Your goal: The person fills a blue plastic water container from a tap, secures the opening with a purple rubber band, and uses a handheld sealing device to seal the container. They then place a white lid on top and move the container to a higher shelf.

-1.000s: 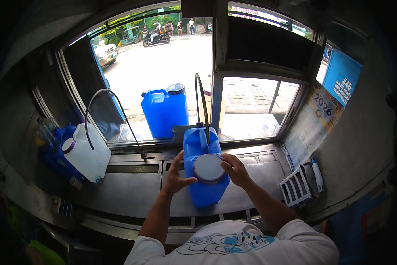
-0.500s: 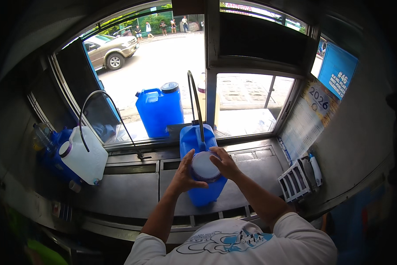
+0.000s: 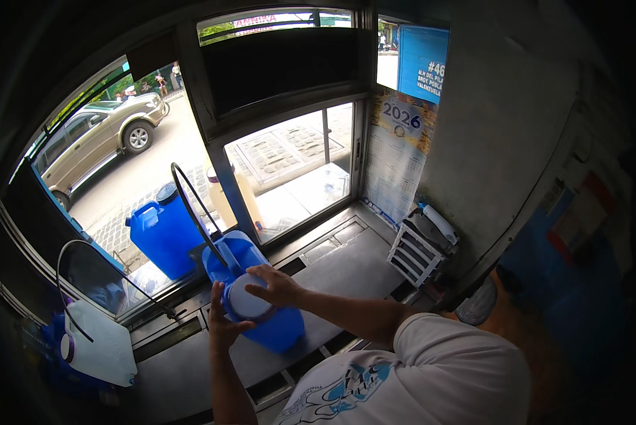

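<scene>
A blue plastic water jug [image 3: 284,331] lies on its side on the metal counter, with a wide white round cap [image 3: 249,297] facing up. My left hand [image 3: 227,322] curves around the cap's left and near edge, thumb across the near side. From the right, my right hand [image 3: 277,286] holds the cap's far right rim with bent fingers. Beyond the cap, a thin black curved tube [image 3: 183,191] arches down to the jug's far end; where its tip ends is hard to make out.
Another blue jug [image 3: 166,237] with a dark cap stands at the window opening. A white jug [image 3: 98,343] sits at the left under a second curved tube [image 3: 63,262]. A white slatted rack [image 3: 411,258] stands at the counter's right end, near a wall calendar [image 3: 397,152].
My view has swung to the right, so the counter and jugs appear farther left. Both hands stay around the white cap. Outside, more of the tan car shows.
</scene>
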{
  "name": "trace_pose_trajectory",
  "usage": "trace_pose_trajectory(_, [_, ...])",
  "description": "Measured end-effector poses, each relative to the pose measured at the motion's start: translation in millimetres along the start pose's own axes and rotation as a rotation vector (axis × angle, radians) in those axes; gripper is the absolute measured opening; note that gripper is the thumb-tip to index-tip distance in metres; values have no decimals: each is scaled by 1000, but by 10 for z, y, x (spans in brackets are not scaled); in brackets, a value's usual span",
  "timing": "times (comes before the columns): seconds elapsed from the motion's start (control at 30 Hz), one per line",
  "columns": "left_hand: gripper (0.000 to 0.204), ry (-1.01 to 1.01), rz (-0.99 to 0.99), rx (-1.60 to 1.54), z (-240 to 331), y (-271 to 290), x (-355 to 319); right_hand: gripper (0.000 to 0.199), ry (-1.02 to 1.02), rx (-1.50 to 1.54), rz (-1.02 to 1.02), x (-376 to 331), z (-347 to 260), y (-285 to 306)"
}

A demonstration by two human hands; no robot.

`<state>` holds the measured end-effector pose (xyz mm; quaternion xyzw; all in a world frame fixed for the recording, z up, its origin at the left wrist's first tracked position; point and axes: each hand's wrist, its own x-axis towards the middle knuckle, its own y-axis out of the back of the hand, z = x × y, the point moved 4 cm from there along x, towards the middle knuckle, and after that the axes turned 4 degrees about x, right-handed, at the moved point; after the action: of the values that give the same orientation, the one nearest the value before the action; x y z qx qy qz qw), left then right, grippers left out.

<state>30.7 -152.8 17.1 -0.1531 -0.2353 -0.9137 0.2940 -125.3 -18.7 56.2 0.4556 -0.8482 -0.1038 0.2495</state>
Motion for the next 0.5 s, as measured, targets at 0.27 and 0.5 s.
trace_pose_trajectory(0.27, [98, 15, -112, -94, -156, 251, -5, 99, 275, -540, -341, -159, -360, 79])
trace_pose_trajectory(0.5, [90, -72, 162, -76, -366, -196, 18, 98, 391, -584, -567, 93, -394, -72])
